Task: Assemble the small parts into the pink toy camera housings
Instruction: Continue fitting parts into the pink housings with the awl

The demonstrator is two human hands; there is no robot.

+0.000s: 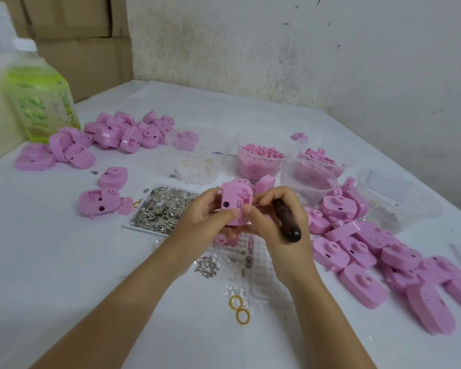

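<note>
My left hand (200, 219) grips a pink toy camera housing (233, 202), open side up, above the table's middle. My right hand (278, 222) holds a dark-handled screwdriver (286, 222) in its curled fingers, while its thumb and forefinger pinch at a small part on the housing's inner face. A tray of small metal plates (163, 209) lies just left of my hands. Loose screws (208, 266), clear lenses (234, 290) and two yellow rings (238, 308) lie below them.
Heaps of pink housings lie at the right (383, 257) and back left (123, 133). Two single housings (99, 202) sit left. Clear tubs hold pink pellets (260, 161), clear lenses (197, 166) and pink parts (308, 179). A green-labelled jug (37, 97) stands far left.
</note>
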